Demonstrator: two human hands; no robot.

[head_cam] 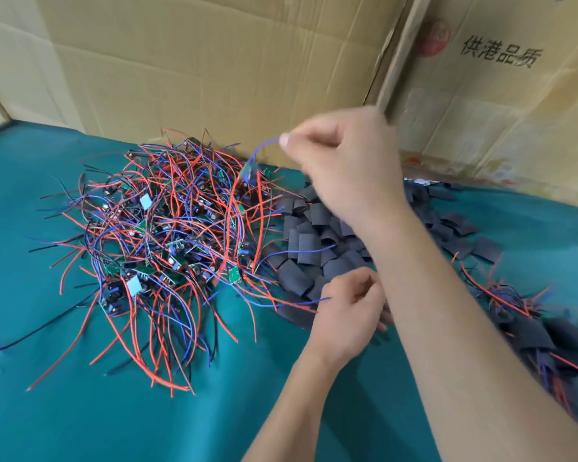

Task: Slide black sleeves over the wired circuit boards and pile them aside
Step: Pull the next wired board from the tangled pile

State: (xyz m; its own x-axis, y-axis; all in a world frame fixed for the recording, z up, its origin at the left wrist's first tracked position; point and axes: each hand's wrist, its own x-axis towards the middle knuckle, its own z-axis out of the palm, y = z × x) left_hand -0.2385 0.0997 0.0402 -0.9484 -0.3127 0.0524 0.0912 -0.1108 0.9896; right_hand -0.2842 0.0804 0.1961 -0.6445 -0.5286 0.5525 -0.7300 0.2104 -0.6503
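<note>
Above the tangle of boards, my right hand pinches a blue wire, lifting one board free. My left hand curls among the sleeves, grip unclear. Next: thread the board through one sleeve.

Red, blue and black wires tangle over green circuit boards on a teal table cover. The sleeves are matte black; the cardboard is tan.

Black characters "供港品质" on the right cardboard box, upper right.
</note>
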